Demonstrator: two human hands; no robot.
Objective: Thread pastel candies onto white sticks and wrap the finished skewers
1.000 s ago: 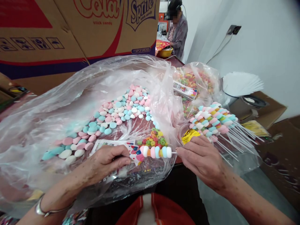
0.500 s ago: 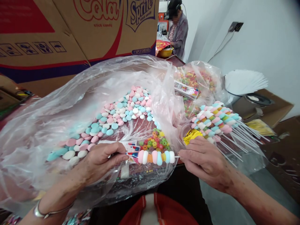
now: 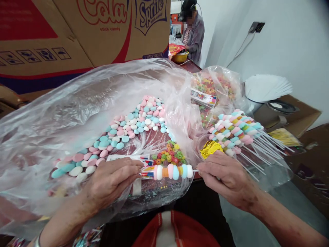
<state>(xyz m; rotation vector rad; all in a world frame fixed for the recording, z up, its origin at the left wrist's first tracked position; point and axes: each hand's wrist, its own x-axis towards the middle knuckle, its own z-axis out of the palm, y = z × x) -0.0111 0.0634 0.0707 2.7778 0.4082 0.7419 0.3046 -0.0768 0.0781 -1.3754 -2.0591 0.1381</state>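
A candy skewer [image 3: 171, 172] lies level between my hands, its pink, white, orange and blue pieces packed close on a white stick. My right hand [image 3: 226, 176] is closed in a pinch on the bare stick at the skewer's right end. At the other end my left hand [image 3: 114, 176] is closed on a clear printed wrapper [image 3: 147, 171] beside the first pink piece. I cannot tell whether the skewer's tip is inside the wrapper. Just behind lie small fruit-coloured candy rings [image 3: 169, 153]. Pink, blue and white candies [image 3: 125, 124] are spread over a clear plastic sheet [image 3: 151, 73].
Finished skewers [image 3: 235, 132] are piled at the right, near gold ties [image 3: 211, 149]. A bag of candy rings [image 3: 218, 84] and white sticks or papers [image 3: 267, 87] stand behind. Large cartons [image 3: 102, 44] rise at the back left. A person [image 3: 194, 34] works farther off.
My left hand has shifted its grip, its fingers now lying over the wrapper. The skewer has moved very slightly right. The view has turned a little.
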